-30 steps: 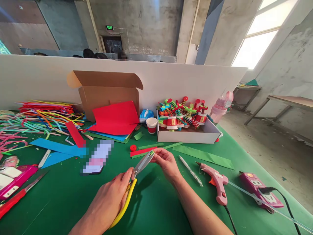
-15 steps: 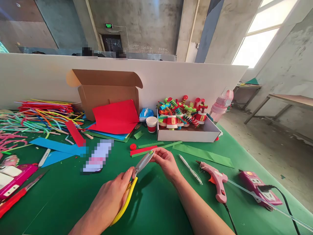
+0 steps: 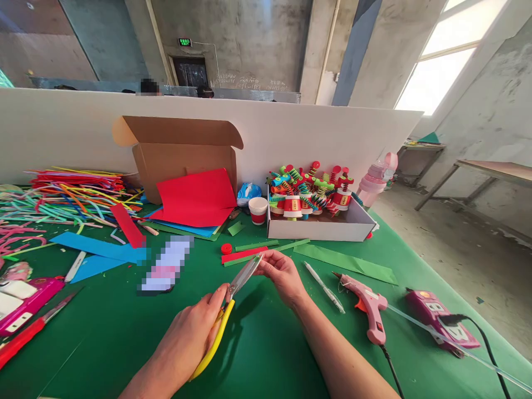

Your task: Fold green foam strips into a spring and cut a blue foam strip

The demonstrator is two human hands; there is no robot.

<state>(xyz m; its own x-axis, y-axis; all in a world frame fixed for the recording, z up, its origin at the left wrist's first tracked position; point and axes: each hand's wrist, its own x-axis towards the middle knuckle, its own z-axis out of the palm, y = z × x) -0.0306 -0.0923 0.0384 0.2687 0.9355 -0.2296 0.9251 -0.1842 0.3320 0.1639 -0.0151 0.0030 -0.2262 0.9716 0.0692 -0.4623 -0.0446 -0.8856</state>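
Observation:
My left hand [image 3: 193, 332] is wrapped round the yellow handles of a pair of scissors [image 3: 213, 350]. The blades point up and away, and their tips lie at the fingertips of my right hand [image 3: 280, 272]. Thumb and fingers of that hand are pinched together; whatever is between them is too small and too covered to make out, though a tiny green bit shows by the tips. Just beyond the blades lie a red paper strip [image 3: 239, 255] and thin green strips [image 3: 254, 245]. A red bottle cap or disc [image 3: 226, 249] sits beside them.
To the right are a white pen [image 3: 324, 287], a pink glue gun [image 3: 368, 305] and a power strip [image 3: 443, 318]. Behind stand a paper cup [image 3: 258, 210] and a box [image 3: 322, 230] of colourful figures. A phone [image 3: 166, 265] and red-handled knife [image 3: 37, 327] lie left.
Both hands and the scissors stay in nearly the same place. Less green shows at the blade tips than before.

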